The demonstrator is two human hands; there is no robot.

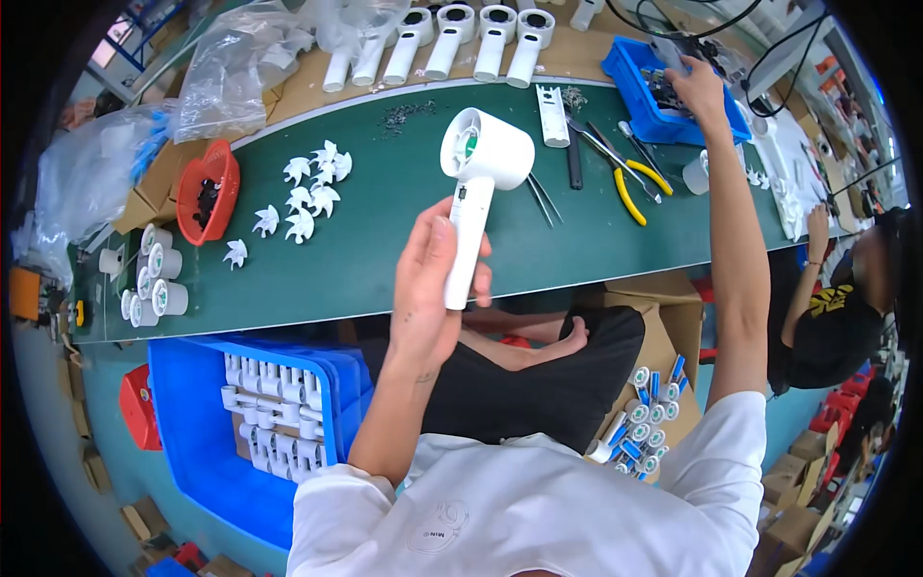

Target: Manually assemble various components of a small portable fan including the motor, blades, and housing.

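Note:
My left hand [428, 264] is closed around the handle of a white handheld fan [505, 149], held tilted above the near part of the green table. Its round head faces left, and a green part shows inside. At the far right, my right hand [700, 91] reaches over a blue bin [707, 132] of small dark parts [661, 89]. Its fingers look bent and apart; I see nothing held between them. Beside that hand is a clear plastic bag [670, 56].
White fan impellers [324, 199] lie left of centre, near a red basket [223, 183] and white cups [170, 297]. Yellow-handled pliers [630, 197], tweezers [544, 200] and a white handle shell [552, 117] lie right. Several fans [450, 43] line the back. A blue crate [197, 423] stands lower left.

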